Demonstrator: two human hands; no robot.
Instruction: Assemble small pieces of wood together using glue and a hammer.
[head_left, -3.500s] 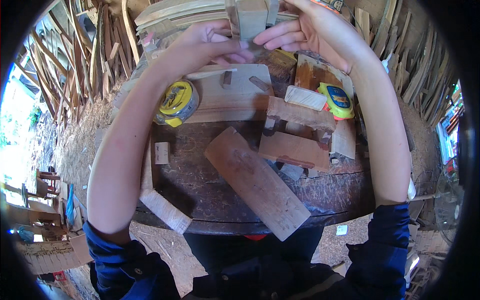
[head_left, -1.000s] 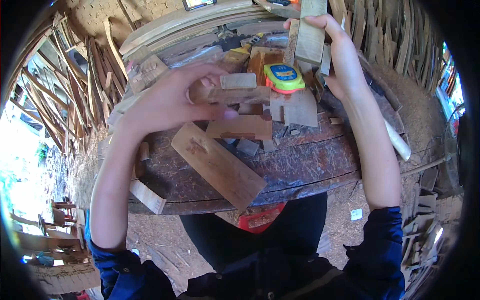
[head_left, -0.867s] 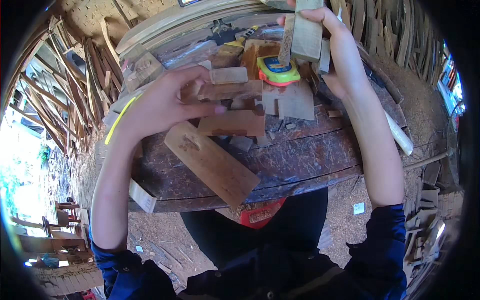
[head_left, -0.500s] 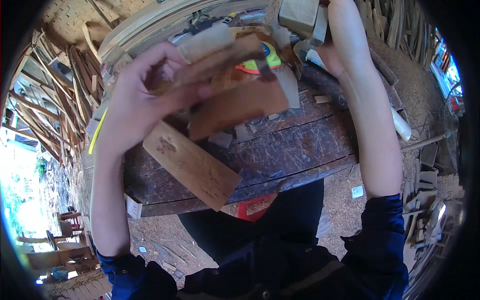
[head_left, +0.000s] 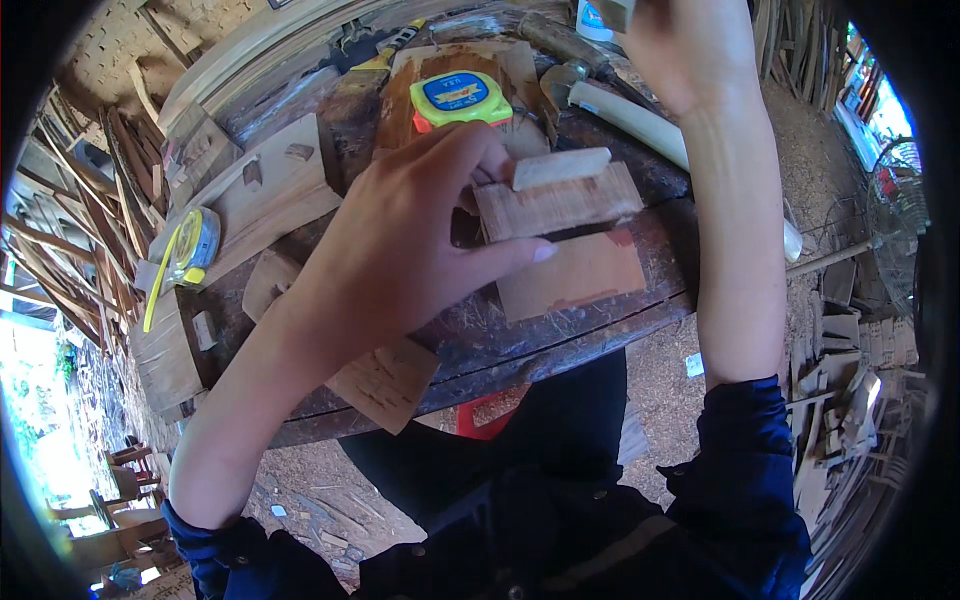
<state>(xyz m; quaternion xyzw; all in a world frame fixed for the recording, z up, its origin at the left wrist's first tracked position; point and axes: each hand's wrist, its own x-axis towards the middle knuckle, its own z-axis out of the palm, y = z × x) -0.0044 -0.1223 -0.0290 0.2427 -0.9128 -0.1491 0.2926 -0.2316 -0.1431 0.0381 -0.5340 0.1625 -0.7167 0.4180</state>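
My left hand (head_left: 420, 220) is closed around a piece of wood (head_left: 560, 205), its thumb stretched along the near side. A narrow pale strip (head_left: 562, 168) lies along the wood's upper side. Just below the thumb is a flat reddish-brown board (head_left: 575, 280); whether it is joined to the held wood I cannot tell. Up at the top right, my right hand (head_left: 690, 60) is partly cut off by the picture's edge, a greyish wooden block (head_left: 616, 12) at its fingers. Under my left wrist lies a brown plank (head_left: 385, 380) reaching past the bench's near edge.
The dark, scratched workbench (head_left: 470, 365) carries a yellow-green tape measure (head_left: 460, 98), a second tape measure (head_left: 195, 245), a pale tube (head_left: 630, 122), a yellow-handled tool (head_left: 400, 45) and boards (head_left: 285, 190). Wood scraps are stacked on both sides. A red stool (head_left: 485, 415) shows below.
My left hand has moved right and slightly down with the wood, uncovering the tape measures. My right hand has risen toward the top edge. The view has shifted somewhat.
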